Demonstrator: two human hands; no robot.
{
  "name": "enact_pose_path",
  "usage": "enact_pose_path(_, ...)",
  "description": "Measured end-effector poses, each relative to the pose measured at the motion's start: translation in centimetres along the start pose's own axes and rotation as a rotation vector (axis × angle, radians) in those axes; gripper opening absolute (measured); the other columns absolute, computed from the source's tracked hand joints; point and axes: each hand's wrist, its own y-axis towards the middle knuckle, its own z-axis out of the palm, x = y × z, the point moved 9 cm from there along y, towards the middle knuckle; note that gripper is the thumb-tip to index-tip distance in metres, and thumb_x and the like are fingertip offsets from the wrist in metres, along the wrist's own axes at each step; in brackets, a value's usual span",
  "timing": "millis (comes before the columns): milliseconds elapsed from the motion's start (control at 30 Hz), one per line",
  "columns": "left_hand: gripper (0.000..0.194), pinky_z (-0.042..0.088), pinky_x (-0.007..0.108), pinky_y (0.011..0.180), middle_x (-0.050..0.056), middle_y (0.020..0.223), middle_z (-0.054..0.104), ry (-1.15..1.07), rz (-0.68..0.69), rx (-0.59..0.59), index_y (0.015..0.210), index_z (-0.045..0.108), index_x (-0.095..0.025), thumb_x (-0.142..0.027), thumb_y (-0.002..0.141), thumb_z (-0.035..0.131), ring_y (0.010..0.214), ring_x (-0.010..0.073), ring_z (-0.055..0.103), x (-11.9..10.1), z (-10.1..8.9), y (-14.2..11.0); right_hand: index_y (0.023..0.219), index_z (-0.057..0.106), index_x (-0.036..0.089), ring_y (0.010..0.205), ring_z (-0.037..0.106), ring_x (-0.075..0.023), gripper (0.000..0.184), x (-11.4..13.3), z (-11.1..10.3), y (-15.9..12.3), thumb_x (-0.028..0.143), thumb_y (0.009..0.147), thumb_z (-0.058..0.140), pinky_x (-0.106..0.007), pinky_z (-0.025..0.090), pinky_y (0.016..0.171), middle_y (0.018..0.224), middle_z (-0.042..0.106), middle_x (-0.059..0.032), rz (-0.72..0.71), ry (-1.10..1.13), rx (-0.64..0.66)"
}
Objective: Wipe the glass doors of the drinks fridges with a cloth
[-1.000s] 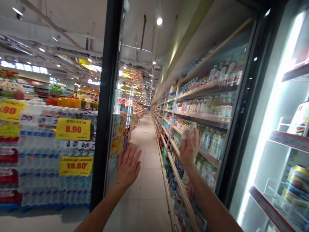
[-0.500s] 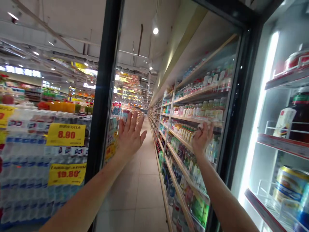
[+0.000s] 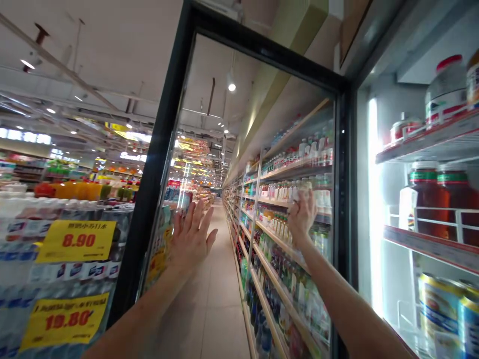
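A tall glass cooler door with a black frame stands swung open before me. My left hand lies on the glass at the left, palm forward and fingers spread. On the right half of the pane, my right hand is closed around a small crumpled pale cloth, pressed to the glass. Most of that cloth is hidden by the fingers, and its edges are blurred. Through the pane show shelves of bottles and a tiled aisle.
Right of the door is the lit cooler, with dark bottles and cans on wire-railed shelves. To the left rise stacked packs of water bottles bearing yellow price signs. The black door edge stands between.
My view has tilted up, bringing the door's top edge into sight. My right hand has moved higher on the glass with the cloth. My left hand stays spread on the pane.
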Motion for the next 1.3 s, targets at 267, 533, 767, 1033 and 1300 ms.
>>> enact_pose_path(267,0.053,0.011,0.049,0.11,0.01,0.144,0.031,0.003,0.056,0.015,0.132,0.039,-0.023,-0.041,0.083,0.048,0.136,0.0255,0.02,0.4,-0.1,2.2,0.12,0.052,0.021,0.127,0.037,-0.0267,0.042,0.1,0.8,3.3,0.022,0.082,0.035,-0.057,0.027,0.1,0.137,0.041,-0.0127,0.012,-0.043,0.024)
enact_pose_path(533,0.053,0.009,0.051,0.11,0.011,0.146,0.025,0.072,0.02,-0.042,0.134,0.037,-0.021,-0.041,0.085,0.044,0.137,0.0256,0.014,1.2,-1.3,6.6,0.12,0.052,0.028,0.133,0.027,-0.0197,0.042,13.5,3.7,0.4,0.019,0.08,0.043,-0.045,0.023,0.107,0.141,0.038,-0.0037,-0.694,0.074,0.261)
enact_pose_path(767,0.053,0.012,0.05,0.109,0.01,0.147,0.022,0.054,0.034,-0.075,0.135,0.034,-0.024,-0.04,0.086,0.044,0.137,0.0259,0.014,1.1,-1.6,6.0,0.122,0.051,0.02,0.127,0.036,-0.0272,0.043,5.2,2.1,7.1,0.021,0.082,0.036,-0.054,0.029,0.098,0.137,0.041,-0.0139,0.008,-0.002,-0.015)
enact_pose_path(1033,0.052,0.013,0.05,0.109,0.009,0.146,0.024,0.044,0.054,-0.105,0.135,0.034,-0.024,-0.038,0.086,0.044,0.137,0.0258,0.017,1.3,-1.7,6.0,0.124,0.049,0.028,0.132,0.029,-0.0203,0.044,16.6,4.4,1.1,0.019,0.081,0.045,-0.047,0.02,0.108,0.14,0.04,-0.005,-0.825,0.056,0.273)
enact_pose_path(1300,0.05,0.014,0.05,0.109,0.011,0.146,0.025,0.064,0.052,-0.086,0.133,0.038,-0.022,-0.038,0.086,0.043,0.136,0.0263,0.017,1.1,-1.8,6.0,0.125,0.048,0.026,0.132,0.03,-0.0222,0.044,14.1,3.5,1.9,0.019,0.082,0.041,-0.048,0.025,0.105,0.139,0.04,-0.0073,-0.589,0.05,0.167)
